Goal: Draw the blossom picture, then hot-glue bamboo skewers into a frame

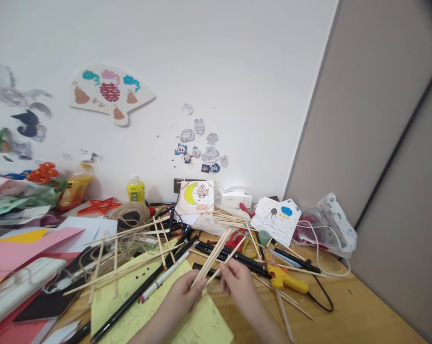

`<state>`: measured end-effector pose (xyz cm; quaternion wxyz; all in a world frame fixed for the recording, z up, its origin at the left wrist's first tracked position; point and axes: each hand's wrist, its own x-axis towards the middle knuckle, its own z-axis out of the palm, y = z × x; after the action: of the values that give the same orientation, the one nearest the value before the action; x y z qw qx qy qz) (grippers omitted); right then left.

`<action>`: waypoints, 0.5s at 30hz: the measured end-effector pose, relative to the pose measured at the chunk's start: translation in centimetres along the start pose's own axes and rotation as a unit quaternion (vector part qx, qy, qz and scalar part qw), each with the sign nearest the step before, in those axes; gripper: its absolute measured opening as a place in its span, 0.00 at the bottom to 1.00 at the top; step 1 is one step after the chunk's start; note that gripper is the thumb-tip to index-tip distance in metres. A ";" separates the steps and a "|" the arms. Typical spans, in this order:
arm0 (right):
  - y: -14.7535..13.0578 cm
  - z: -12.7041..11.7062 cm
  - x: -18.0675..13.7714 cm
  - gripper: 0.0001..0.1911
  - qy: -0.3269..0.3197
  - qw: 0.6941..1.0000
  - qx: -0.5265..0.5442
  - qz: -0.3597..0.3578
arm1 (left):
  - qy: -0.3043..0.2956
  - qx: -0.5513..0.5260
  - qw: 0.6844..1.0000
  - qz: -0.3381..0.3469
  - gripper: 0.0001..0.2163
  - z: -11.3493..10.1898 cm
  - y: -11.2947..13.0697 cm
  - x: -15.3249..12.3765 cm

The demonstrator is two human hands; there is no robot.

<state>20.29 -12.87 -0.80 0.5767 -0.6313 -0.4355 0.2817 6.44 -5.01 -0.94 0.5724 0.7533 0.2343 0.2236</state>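
Observation:
My left hand (188, 291) is closed around a small bundle of thin wooden sticks (213, 254) that points up and away from me. My right hand (238, 281) pinches one single wooden stick (233, 252), held slanting beside the bundle. Both hands are above the front of the wooden table, with a yellow sheet of paper (209, 321) under the left one. Across that sheet lie a long black pen (130, 302) and a white marker with a purple end (165, 277). A yellow hot glue gun (289, 281) rests right of my right hand.
Joined sticks (115, 267) spread over the left side of the table. Farther back are a coil of twine (133, 213), a yellow bottle (135, 190), a moon drawing (196, 197) and a pile of sticks (230, 217). Black markers (244, 260) and a clear plastic bag (330, 224) lie to the right.

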 end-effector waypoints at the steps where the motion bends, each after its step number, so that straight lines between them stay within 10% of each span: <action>1: 0.1 0.0 0.0 0.28 -0.002 1.000 -0.007 0.005 | 0.011 0.013 1.000 0.016 0.27 0.1 0.1 0.0; 15: -0.5 -0.4 -0.5 0.22 0.002 1.000 -0.013 -0.012 | -0.018 -0.041 0.998 -0.036 0.27 0.3 -0.1 0.0</action>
<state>20.28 -13.52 -0.35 0.5722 -0.6341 -0.4456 0.2681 6.59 -5.22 -1.08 0.6144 0.7243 0.2420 0.1982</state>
